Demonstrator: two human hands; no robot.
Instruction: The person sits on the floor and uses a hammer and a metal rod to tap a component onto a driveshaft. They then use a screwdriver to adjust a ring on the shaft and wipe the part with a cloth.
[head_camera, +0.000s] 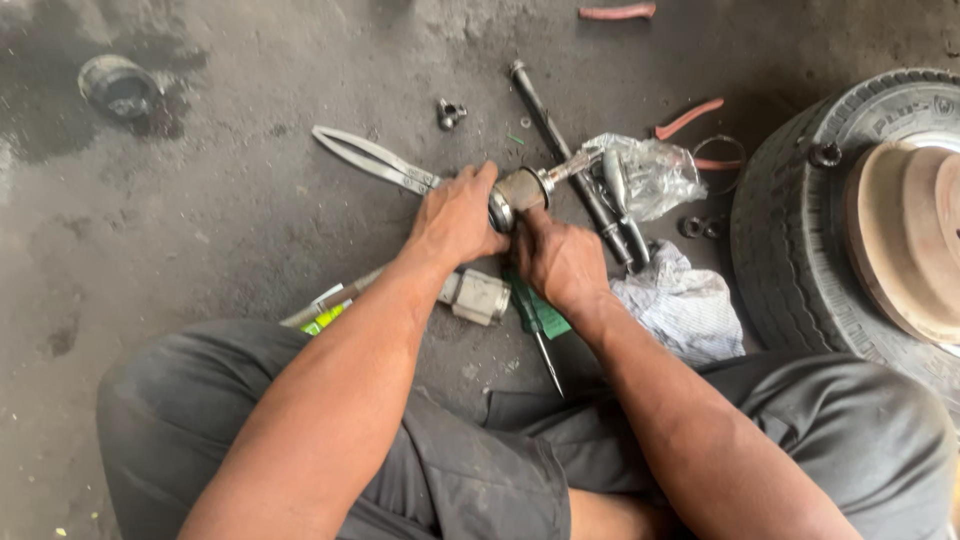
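One metal joint (520, 190), both hands' fingers clamped on it, two pliers nearby

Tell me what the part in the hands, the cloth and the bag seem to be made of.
The part looks like dull grey metal, greasy, with a brighter shaft. The cloth seems woven fabric: pale, crumpled, stained. The bag looks like thin clear plastic, since it wrinkles and shines.

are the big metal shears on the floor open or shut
Shut: the shears lie flat on the concrete, both long arms pressed together to a single point at upper left. The left hand hides the other end.
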